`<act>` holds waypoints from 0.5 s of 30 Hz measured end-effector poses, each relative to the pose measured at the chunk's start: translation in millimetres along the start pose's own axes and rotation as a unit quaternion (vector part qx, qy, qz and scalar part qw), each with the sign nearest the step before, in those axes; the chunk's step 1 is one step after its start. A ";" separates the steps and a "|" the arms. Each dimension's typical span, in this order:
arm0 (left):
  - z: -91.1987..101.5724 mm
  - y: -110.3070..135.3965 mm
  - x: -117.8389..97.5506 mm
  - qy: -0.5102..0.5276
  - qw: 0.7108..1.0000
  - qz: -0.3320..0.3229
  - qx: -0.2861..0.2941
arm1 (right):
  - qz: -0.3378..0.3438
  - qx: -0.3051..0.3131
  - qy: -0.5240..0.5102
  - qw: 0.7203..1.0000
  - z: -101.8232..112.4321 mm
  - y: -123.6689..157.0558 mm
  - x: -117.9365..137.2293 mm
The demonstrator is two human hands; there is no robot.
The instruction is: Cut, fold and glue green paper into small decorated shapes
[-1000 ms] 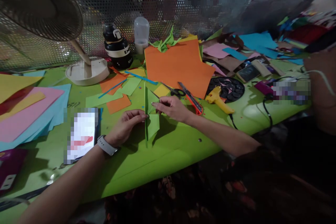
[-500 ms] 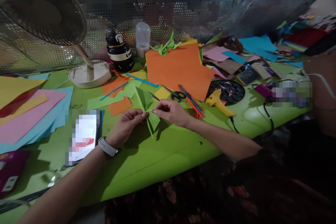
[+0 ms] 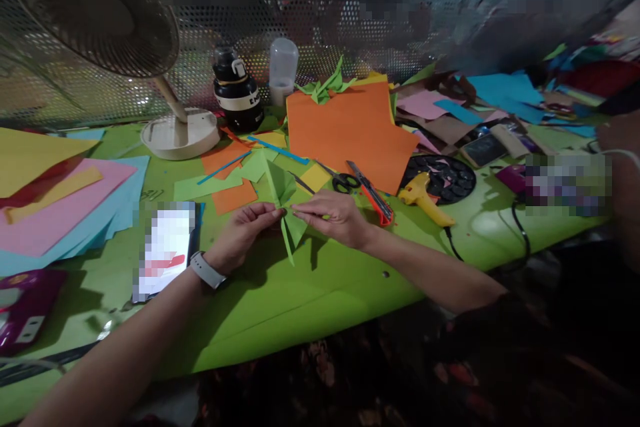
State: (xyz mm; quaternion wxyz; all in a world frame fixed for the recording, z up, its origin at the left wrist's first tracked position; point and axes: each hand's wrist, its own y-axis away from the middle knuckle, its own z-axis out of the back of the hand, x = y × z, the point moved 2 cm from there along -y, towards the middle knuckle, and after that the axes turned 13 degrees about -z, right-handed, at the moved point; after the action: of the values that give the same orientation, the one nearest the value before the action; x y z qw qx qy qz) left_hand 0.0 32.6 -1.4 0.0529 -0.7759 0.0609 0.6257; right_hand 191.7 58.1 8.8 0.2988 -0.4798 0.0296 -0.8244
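A folded green paper piece [image 3: 283,200] is held just above the green table [image 3: 280,300], with a narrow point hanging down. My left hand [image 3: 243,232], a watch on its wrist, pinches the piece from the left. From the right, my right hand [image 3: 334,215] pinches it at the same middle spot. Both hands have their fingers closed on the paper.
A phone [image 3: 167,247] lies left of my hands. Orange paper sheets [image 3: 350,130], scissors [image 3: 343,181], an orange cutter [image 3: 373,197] and a yellow glue gun [image 3: 425,197] lie behind. A fan [image 3: 90,13] stands back left, with a dark bottle [image 3: 237,97] beside it. Coloured sheets [image 3: 55,200] are stacked at left.
The green piece has tilted from upright to leaning left, and my fingers have drawn together at its middle. The view has shifted slightly to the left.
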 end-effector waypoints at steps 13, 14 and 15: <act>0.4 0.4 2.0 0.002 1.000 -0.011 0.029 | 0.078 0.078 -0.015 0.994 7.3 -4.0 -3.5; 0.3 0.5 2.6 0.006 0.999 -0.010 0.029 | 0.080 0.084 -0.018 0.993 8.5 -4.8 -3.5; 0.3 0.6 3.1 0.010 0.999 -0.010 0.029 | 0.079 0.090 -0.020 0.993 9.5 -5.6 -3.7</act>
State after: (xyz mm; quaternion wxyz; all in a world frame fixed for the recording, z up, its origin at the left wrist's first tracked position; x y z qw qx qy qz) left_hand 0.3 32.0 -4.4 0.0811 -0.7805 0.0723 0.6156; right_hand 198.2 66.9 12.9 0.4057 -0.4635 -0.0129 -0.7877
